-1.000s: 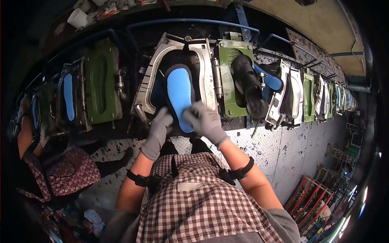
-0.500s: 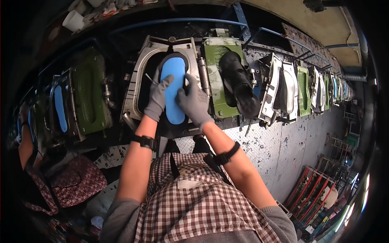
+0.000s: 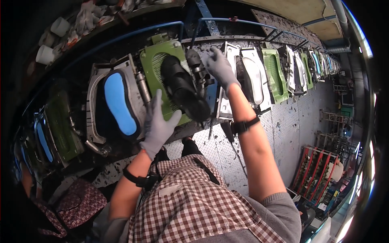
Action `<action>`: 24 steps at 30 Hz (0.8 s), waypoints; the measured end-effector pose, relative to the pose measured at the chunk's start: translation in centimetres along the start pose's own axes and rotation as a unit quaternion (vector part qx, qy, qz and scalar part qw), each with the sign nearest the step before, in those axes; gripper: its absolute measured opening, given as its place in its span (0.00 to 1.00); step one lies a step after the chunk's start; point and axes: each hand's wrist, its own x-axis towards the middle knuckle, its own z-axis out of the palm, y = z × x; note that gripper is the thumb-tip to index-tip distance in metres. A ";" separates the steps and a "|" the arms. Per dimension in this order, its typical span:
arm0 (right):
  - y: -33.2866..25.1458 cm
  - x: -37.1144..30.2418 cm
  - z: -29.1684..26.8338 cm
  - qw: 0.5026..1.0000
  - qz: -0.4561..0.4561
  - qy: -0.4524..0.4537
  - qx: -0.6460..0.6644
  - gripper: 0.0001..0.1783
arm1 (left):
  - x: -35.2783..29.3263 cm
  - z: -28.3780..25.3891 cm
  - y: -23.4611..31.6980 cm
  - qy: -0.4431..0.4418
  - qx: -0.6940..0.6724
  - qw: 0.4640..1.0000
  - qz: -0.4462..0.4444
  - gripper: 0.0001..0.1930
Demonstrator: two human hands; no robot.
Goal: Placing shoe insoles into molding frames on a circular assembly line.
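Observation:
A blue insole (image 3: 118, 101) with a dark rim lies in an opened metal shoe mould (image 3: 94, 87). My left hand (image 3: 159, 125), in a grey glove, is open with fingers spread beside the near left edge of a green mould plate (image 3: 152, 60). Across that plate lies a black strapped sandal (image 3: 180, 83). Farther right, my gloved right hand (image 3: 222, 67) is open, its fingers apart and nothing in them. It hovers by the left edge of a silver mould (image 3: 233, 52), next to a dark, jointed-looking piece (image 3: 196, 65) that I cannot make out clearly.
More moulds, such as a green one (image 3: 275, 75), run in a row to the right. A blue rail (image 3: 121, 38) passes behind. White cups (image 3: 45, 54) and gloves (image 3: 86, 20) sit far left. A red rack (image 3: 314, 172) stands right; another person's arm (image 3: 26, 178) shows left.
Both my hands have let go of the blue insole, which now lies in the mould. They have moved right and apart, toward the green and silver moulds. The view has shifted too.

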 end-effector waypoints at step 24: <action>22.8 0.2 -28.8 0.968 -0.060 0.156 -0.187 0.25 | 4.6 18.5 14.8 0.107 -0.137 0.984 0.037 0.29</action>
